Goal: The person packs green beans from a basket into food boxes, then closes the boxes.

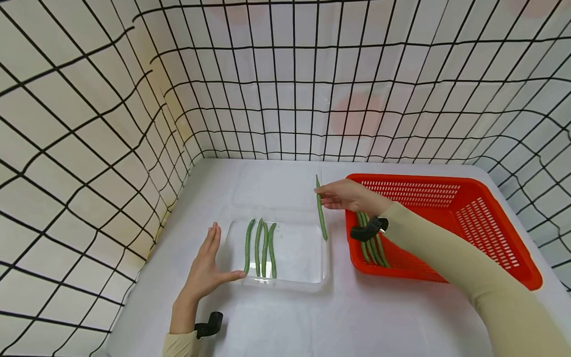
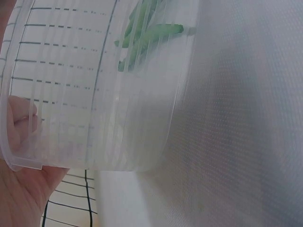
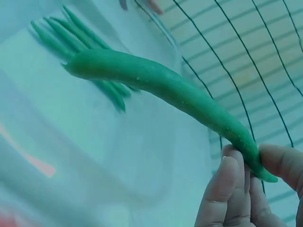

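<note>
My right hand [image 1: 347, 195] pinches a green bean [image 1: 321, 218] near one end between thumb and fingers, above the right side of a clear plastic container [image 1: 290, 284]. The right wrist view shows the curved green bean [image 3: 161, 85] close up, its free end pointing over the container. Several green beans [image 1: 272, 250] lie side by side in the container's left part. At its left front corner, my left hand [image 1: 206, 272] rests with fingers straight and thumb on the rim. Through the ribbed container wall [image 2: 137, 142], the left wrist view shows blurred bean ends [image 2: 151, 40].
A red plastic basket [image 1: 419, 238] with slotted walls stands to the right, with several more green beans [image 1: 374, 248] at its left side, partly hidden by my right wrist. Black wire mesh [image 1: 294, 82] rises behind and along both sides of the white tabletop [image 1: 339, 322].
</note>
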Tool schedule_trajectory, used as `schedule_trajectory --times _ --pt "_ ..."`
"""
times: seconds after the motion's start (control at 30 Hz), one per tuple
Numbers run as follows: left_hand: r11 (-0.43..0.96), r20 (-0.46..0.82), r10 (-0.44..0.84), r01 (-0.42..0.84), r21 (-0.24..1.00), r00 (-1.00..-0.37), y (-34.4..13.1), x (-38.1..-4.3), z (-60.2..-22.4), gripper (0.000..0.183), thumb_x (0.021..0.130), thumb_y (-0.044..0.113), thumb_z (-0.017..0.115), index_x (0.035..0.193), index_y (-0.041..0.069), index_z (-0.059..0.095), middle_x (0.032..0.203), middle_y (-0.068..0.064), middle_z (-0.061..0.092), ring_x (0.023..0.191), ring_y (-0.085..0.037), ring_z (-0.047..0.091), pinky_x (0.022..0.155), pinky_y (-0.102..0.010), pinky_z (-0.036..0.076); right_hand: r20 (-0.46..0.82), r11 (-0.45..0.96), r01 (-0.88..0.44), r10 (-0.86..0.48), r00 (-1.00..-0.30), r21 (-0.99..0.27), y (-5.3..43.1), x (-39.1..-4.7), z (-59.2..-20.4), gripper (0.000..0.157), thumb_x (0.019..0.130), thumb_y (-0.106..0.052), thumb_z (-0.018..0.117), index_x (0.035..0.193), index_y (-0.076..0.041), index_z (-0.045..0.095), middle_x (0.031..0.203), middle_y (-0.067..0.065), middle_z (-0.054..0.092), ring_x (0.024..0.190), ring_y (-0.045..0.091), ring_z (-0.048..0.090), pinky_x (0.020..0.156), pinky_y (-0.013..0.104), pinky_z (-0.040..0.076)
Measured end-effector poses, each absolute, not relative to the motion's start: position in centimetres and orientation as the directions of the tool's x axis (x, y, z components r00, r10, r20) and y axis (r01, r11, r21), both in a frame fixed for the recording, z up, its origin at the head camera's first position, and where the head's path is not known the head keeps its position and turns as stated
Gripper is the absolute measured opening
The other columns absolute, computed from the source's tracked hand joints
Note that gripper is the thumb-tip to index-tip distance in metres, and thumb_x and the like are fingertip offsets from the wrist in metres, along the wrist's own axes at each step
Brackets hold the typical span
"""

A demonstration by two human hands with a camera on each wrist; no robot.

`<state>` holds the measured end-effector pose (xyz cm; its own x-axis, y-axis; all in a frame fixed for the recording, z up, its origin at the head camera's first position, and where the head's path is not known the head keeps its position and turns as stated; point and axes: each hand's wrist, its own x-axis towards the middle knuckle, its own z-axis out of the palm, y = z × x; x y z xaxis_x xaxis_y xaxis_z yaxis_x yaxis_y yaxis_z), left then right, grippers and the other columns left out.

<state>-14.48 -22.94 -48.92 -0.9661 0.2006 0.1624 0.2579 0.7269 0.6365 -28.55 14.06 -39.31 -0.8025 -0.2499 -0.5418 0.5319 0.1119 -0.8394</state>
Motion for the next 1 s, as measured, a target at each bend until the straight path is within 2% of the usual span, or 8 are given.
schedule_trajectory --times 0.33,0.67,0.8,1.0 --pt "0.734 0.15 0.192 0.244 0.634 -0.97 -22.8 -14.6 -48.8 0.132 0.057 0.057 0.084 0.154 0.014 0.004 0.159 -0.004 0.003 0.143 -0.029 0.005 0.102 -0.064 0.021 -0.566 0.128 0.555 -0.297 -0.769 -0.822 9.0 -28.1 -41.3 0.026 0.089 -0.013 0.068 0.107 0.005 0.063 0.081 0.01 0.066 0.067 0.016 0.062 0.071 0.027 0.054" --pt "0.731 0.152 0.191 0.244 0.637 -0.97 -22.7 -14.5 -48.9 0.133 0.057 0.058 0.084 0.154 0.015 0.004 0.159 -0.005 0.003 0.143 -0.029 0.005 0.102 -0.064 0.021 -0.574 0.145 0.559 -0.314 -0.756 -0.816 6.9 -26.9 -42.7 0.031 0.089 -0.013 0.068 0.108 0.01 0.062 0.075 0.013 0.065 0.062 0.018 0.066 0.066 0.029 0.055" --pt "0.729 0.175 0.198 0.264 0.631 -0.964 -22.8 -14.6 -49.0 0.133 0.057 0.055 0.086 0.153 0.013 0.005 0.158 -0.008 0.004 0.142 -0.031 0.006 0.101 -0.065 0.021 -0.525 0.224 0.476 -0.341 -0.78 -0.851 6.9 -26.5 -42.8 0.036 0.09 -0.016 0.067 0.113 0.01 0.06 0.084 0.019 0.066 0.065 0.019 0.068 0.066 0.031 0.055" --pt "0.73 0.185 0.201 0.273 0.627 -0.962 -22.9 -14.5 -49.1 0.133 0.057 0.055 0.086 0.153 0.014 0.004 0.158 -0.008 0.004 0.142 -0.03 0.006 0.101 -0.065 0.021 -0.485 0.36 0.354 -0.397 -0.779 -0.863 7.1 -26.2 -43.0 0.033 0.092 -0.014 0.063 0.119 0.006 0.06 0.107 0.025 0.064 0.081 0.029 0.068 0.069 0.034 0.055"
